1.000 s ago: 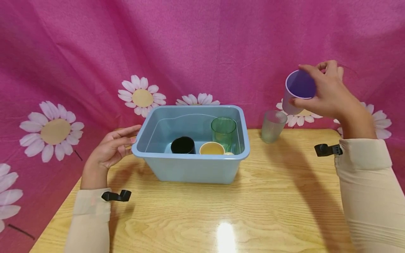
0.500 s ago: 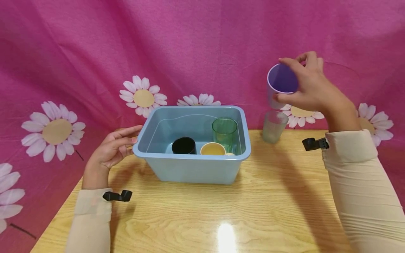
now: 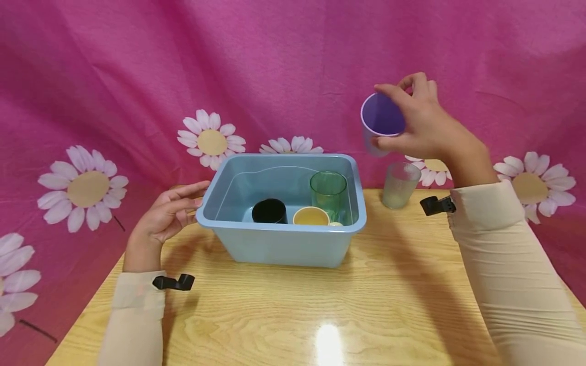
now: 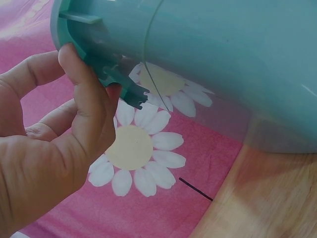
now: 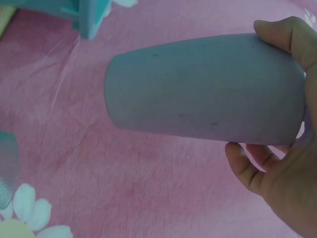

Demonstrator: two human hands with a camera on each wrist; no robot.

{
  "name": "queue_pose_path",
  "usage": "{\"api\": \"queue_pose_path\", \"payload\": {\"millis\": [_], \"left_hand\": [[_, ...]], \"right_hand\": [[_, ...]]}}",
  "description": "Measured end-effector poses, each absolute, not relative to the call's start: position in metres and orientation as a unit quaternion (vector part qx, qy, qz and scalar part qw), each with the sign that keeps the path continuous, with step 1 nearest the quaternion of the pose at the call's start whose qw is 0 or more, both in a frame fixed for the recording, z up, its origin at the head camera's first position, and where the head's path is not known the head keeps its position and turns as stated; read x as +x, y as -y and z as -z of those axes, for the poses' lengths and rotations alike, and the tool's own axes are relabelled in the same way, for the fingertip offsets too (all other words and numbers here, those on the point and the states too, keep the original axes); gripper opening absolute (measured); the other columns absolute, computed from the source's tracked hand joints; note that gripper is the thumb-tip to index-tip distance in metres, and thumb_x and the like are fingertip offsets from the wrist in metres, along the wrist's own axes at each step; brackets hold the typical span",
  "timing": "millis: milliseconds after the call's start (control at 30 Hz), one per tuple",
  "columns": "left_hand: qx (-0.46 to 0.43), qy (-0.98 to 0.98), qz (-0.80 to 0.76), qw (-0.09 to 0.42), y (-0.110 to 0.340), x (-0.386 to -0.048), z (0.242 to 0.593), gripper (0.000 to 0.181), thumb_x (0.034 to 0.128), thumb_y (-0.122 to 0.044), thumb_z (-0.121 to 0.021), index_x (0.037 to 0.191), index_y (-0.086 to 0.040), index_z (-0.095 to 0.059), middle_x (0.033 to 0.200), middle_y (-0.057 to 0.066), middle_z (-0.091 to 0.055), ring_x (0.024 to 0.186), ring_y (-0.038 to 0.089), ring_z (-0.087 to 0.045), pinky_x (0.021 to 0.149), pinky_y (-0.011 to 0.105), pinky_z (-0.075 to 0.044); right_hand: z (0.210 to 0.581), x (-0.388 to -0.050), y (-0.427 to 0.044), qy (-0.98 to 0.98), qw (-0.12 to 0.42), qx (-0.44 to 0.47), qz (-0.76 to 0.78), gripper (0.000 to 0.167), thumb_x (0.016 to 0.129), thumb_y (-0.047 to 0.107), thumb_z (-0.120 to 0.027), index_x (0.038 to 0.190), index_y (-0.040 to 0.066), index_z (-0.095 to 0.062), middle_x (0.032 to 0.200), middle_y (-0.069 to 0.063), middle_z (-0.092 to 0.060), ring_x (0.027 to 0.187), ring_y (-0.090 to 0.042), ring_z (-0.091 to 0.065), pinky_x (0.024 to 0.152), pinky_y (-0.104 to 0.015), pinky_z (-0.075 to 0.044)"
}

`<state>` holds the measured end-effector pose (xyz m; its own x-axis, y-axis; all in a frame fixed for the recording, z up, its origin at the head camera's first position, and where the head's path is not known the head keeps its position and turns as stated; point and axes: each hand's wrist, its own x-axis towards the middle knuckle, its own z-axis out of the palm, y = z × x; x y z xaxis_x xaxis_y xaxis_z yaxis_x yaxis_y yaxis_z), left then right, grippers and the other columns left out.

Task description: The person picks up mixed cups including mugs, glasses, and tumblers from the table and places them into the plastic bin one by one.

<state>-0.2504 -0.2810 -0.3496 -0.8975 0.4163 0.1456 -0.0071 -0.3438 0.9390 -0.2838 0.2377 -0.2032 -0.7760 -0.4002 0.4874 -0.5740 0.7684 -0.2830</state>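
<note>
In the head view my right hand [image 3: 423, 119] pinches a purple cup [image 3: 383, 116] by its rim, thumb on one side and fingers on the other. The cup hangs in the air, mouth tilted towards me, right of and above a light-blue plastic tub [image 3: 279, 244]. In the right wrist view the outer wall of the cup [image 5: 203, 91] shows long and plain. My left hand [image 3: 167, 216] touches the tub's left rim with relaxed fingers. Inside the tub are a black cup [image 3: 269, 211], a yellow cup [image 3: 311, 216] and a green glass [image 3: 328, 190].
A frosted clear glass [image 3: 400, 185] stands on the wooden table [image 3: 274, 315], right of the tub. A small pale item [image 3: 336, 224] lies in the tub, mostly hidden by its front rim. Behind hangs a pink cloth [image 3: 284, 66] with white daisies.
My right hand has carried the purple cup leftwards, towards the tub, past the frosted glass. The left hand stays at the tub's rim.
</note>
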Motion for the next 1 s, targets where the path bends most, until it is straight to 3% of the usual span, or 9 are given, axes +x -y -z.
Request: {"api": "queue_pose_path", "payload": {"millis": [467,1000], "left_hand": [[0.182,-0.56,-0.798,0.129,0.282,-0.252,0.351,0.046,0.1001,0.015,-0.045,0.139,-0.001,-0.062,0.122,0.007,-0.069,0.102,0.019,-0.072,0.083,0.036,-0.06],[0.183,-0.568,-0.793,0.123,0.282,-0.253,0.352,0.045,0.1006,0.014,-0.045,0.139,-0.002,-0.063,0.124,0.007,-0.07,0.104,0.019,-0.072,0.084,0.036,-0.06]], "right_hand": [[0.201,-0.285,-0.198,0.912,0.176,0.314,-0.197,0.088,0.081,0.029,-0.082,0.158,0.018,-0.04,0.14,-0.021,-0.032,0.126,-0.037,-0.029,0.092,-0.057,-0.047],[0.215,-0.302,-0.16,0.9,0.146,0.37,-0.178,0.087,0.083,0.036,-0.08,0.158,0.02,-0.039,0.137,-0.018,-0.034,0.122,-0.033,-0.034,0.092,-0.052,-0.05]]}}
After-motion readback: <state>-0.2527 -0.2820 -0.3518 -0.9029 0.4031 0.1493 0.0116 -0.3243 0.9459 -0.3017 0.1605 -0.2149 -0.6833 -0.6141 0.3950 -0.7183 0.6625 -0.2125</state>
